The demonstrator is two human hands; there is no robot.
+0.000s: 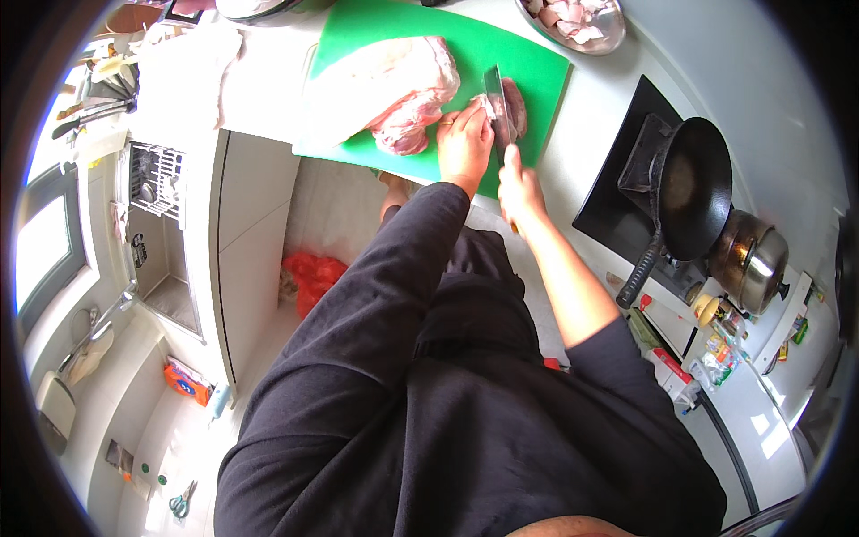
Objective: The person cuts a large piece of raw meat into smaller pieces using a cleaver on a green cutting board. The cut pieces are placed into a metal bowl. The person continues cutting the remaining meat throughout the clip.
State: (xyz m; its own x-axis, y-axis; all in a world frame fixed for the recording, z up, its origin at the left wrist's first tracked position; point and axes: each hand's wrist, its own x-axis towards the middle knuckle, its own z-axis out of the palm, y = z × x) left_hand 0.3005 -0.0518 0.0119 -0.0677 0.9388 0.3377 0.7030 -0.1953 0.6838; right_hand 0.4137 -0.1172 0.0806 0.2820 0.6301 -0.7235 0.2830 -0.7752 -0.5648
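Observation:
My right hand [520, 188] grips the handle of a kitchen knife [498, 107], whose broad blade points away from me. The blade stands in a smaller piece of raw meat [515, 111] on a green cutting board [547, 87]. Close to the left of the blade, my left hand [464, 144] presses its fingertips on the near part of that meat. A ring is on one of its fingers. Left of my hands, a large slab of raw meat [396, 87] with a pale fatty side rests on the board.
A metal bowl [607, 40] of cut meat pieces stands beyond the board's far right corner. On the right, a black wok [698, 188] sits over the cooktop [604, 181], beside a lidded steel pot [751, 258]. A sink [164, 288] is on the left; a red plastic bag [315, 278] lies below.

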